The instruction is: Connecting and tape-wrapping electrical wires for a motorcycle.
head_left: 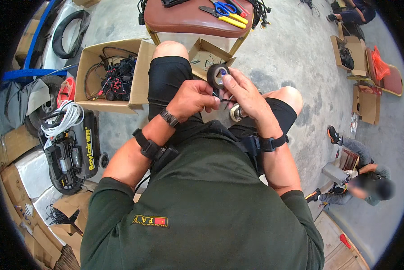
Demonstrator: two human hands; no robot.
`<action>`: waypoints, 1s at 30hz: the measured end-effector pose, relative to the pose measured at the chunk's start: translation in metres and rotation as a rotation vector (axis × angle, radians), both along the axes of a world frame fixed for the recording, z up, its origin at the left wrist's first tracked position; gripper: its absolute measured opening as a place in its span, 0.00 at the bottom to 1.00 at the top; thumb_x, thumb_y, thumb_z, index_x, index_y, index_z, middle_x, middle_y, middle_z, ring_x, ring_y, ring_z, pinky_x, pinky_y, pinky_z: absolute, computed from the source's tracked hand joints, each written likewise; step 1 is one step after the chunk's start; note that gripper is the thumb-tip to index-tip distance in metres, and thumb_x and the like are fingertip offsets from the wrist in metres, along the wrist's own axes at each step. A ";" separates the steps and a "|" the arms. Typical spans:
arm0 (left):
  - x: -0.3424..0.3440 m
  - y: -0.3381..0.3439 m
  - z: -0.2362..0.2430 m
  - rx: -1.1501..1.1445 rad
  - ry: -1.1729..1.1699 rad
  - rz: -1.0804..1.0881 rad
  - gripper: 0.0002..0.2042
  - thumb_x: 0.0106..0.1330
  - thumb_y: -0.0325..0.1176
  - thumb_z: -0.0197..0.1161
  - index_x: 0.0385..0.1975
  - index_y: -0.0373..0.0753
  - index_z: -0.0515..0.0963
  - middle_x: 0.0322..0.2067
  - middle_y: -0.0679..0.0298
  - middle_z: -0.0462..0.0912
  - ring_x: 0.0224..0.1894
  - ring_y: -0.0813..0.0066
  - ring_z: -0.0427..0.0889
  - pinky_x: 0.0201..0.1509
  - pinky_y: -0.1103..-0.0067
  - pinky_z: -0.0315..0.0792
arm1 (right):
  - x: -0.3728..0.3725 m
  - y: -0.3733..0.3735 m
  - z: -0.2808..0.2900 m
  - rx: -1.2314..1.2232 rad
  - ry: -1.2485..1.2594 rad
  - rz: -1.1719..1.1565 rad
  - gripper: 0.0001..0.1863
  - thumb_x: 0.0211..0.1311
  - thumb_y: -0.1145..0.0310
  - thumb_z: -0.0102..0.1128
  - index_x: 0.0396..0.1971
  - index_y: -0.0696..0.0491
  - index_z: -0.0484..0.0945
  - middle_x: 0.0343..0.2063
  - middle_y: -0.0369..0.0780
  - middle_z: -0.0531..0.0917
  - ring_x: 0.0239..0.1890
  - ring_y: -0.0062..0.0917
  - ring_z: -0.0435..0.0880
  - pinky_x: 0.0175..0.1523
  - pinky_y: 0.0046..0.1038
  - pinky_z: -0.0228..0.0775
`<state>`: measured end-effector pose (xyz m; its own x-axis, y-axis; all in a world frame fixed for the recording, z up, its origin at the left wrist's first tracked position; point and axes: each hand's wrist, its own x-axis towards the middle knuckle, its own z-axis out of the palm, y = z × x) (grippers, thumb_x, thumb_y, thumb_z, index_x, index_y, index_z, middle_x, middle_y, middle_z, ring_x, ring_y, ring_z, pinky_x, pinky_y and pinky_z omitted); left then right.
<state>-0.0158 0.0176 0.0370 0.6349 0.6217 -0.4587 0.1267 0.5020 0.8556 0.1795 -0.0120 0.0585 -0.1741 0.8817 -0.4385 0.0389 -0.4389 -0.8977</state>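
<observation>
Over my lap, my right hand [247, 92] holds a roll of black electrical tape [211, 77] between thumb and fingers. My left hand [190, 100] is closed, its thumb and forefinger pinching a thin black cable [224, 100] just below the roll. The cable spans the short gap between both hands; its ends are hidden by the fingers. Under my right hand, near my thigh, sits another roll with a pale core [235, 113], partly covered.
Ahead stands a brown padded stool [166, 20] with blue-handled scissors [223, 8] and yellow-handled pliers [232, 20]. A cardboard box of tangled cables [86, 96] and an air compressor [89, 144] are at left. A small open box [206, 49] lies ahead. Two people work at right.
</observation>
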 end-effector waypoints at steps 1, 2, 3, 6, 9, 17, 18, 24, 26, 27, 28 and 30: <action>-0.002 0.000 -0.006 -0.024 -0.029 0.031 0.05 0.56 0.29 0.66 0.26 0.38 0.77 0.24 0.63 0.83 0.22 0.82 0.79 0.23 0.87 0.66 | 0.001 0.000 0.001 -0.003 -0.002 0.036 0.28 0.65 0.57 0.56 0.59 0.56 0.64 0.30 0.36 0.78 0.30 0.16 0.76 0.31 0.20 0.71; -0.002 0.001 -0.008 -0.049 -0.059 0.063 0.04 0.57 0.29 0.66 0.26 0.38 0.77 0.24 0.63 0.84 0.22 0.82 0.79 0.23 0.87 0.66 | 0.001 -0.001 0.002 -0.004 -0.003 0.036 0.28 0.65 0.57 0.56 0.59 0.56 0.64 0.30 0.36 0.78 0.30 0.16 0.76 0.31 0.20 0.71; -0.002 0.001 -0.009 -0.049 -0.060 0.063 0.04 0.57 0.29 0.66 0.26 0.38 0.77 0.24 0.63 0.84 0.22 0.82 0.79 0.23 0.87 0.66 | 0.001 -0.003 0.004 0.017 0.034 0.038 0.31 0.62 0.63 0.58 0.62 0.57 0.60 0.30 0.37 0.79 0.31 0.16 0.77 0.33 0.20 0.71; -0.001 0.000 -0.010 -0.061 -0.063 0.082 0.04 0.60 0.30 0.64 0.28 0.38 0.77 0.25 0.62 0.84 0.22 0.81 0.79 0.24 0.86 0.67 | 0.003 -0.007 -0.007 0.053 0.052 0.023 0.37 0.57 0.74 0.59 0.66 0.59 0.53 0.31 0.37 0.80 0.32 0.17 0.77 0.37 0.20 0.70; 0.002 0.000 -0.010 -0.112 -0.054 0.124 0.04 0.60 0.31 0.62 0.29 0.37 0.79 0.24 0.64 0.84 0.22 0.83 0.79 0.22 0.88 0.66 | 0.001 -0.011 -0.011 0.082 0.038 -0.023 0.40 0.55 0.79 0.59 0.67 0.60 0.49 0.31 0.37 0.80 0.33 0.17 0.78 0.39 0.20 0.70; 0.006 -0.002 -0.006 -0.117 -0.029 0.183 0.06 0.62 0.31 0.60 0.30 0.36 0.79 0.23 0.63 0.83 0.19 0.83 0.78 0.20 0.88 0.66 | -0.002 -0.020 -0.015 0.165 0.043 -0.057 0.30 0.59 0.81 0.58 0.60 0.59 0.59 0.32 0.36 0.79 0.35 0.16 0.78 0.42 0.19 0.70; 0.006 -0.002 -0.007 -0.119 -0.030 0.183 0.06 0.62 0.31 0.60 0.30 0.36 0.79 0.23 0.63 0.83 0.19 0.83 0.78 0.20 0.88 0.66 | -0.001 -0.021 -0.019 0.172 0.001 -0.048 0.24 0.58 0.80 0.58 0.55 0.60 0.63 0.29 0.35 0.78 0.34 0.16 0.77 0.40 0.20 0.70; 0.006 -0.003 -0.010 -0.108 0.006 0.129 0.05 0.62 0.32 0.61 0.33 0.37 0.78 0.24 0.64 0.83 0.20 0.82 0.78 0.22 0.87 0.67 | 0.001 -0.024 -0.005 0.162 -0.346 0.144 0.08 0.59 0.73 0.58 0.37 0.60 0.77 0.25 0.41 0.80 0.32 0.24 0.80 0.40 0.27 0.71; 0.007 -0.003 -0.009 -0.082 0.021 0.122 0.05 0.61 0.31 0.62 0.31 0.37 0.78 0.23 0.64 0.83 0.20 0.82 0.78 0.22 0.88 0.67 | 0.001 -0.025 -0.004 0.158 -0.414 0.195 0.08 0.60 0.71 0.57 0.34 0.60 0.78 0.26 0.44 0.81 0.32 0.28 0.81 0.40 0.29 0.72; 0.007 -0.004 -0.010 -0.084 0.020 0.123 0.05 0.61 0.31 0.62 0.31 0.37 0.78 0.23 0.64 0.83 0.20 0.82 0.78 0.22 0.88 0.67 | 0.002 -0.026 -0.006 0.208 -0.430 0.211 0.08 0.60 0.71 0.57 0.33 0.60 0.78 0.28 0.45 0.81 0.33 0.32 0.81 0.40 0.31 0.72; 0.008 -0.004 -0.010 -0.083 0.019 0.120 0.05 0.61 0.31 0.62 0.30 0.37 0.78 0.23 0.65 0.83 0.20 0.82 0.78 0.22 0.88 0.67 | 0.002 -0.027 -0.007 0.257 -0.446 0.227 0.08 0.60 0.70 0.57 0.33 0.60 0.79 0.29 0.47 0.81 0.34 0.36 0.82 0.41 0.32 0.72; 0.007 -0.003 -0.011 -0.082 0.017 0.117 0.04 0.60 0.31 0.63 0.30 0.37 0.78 0.23 0.65 0.83 0.19 0.83 0.78 0.22 0.88 0.67 | 0.002 -0.027 -0.005 0.266 -0.439 0.223 0.08 0.59 0.70 0.57 0.33 0.60 0.79 0.29 0.47 0.81 0.33 0.36 0.82 0.40 0.32 0.72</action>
<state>-0.0085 0.0146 0.0264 0.5520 0.6513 -0.5207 0.0769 0.5820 0.8096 0.1815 -0.0385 0.0538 -0.2201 0.9346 -0.2796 0.5000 -0.1380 -0.8550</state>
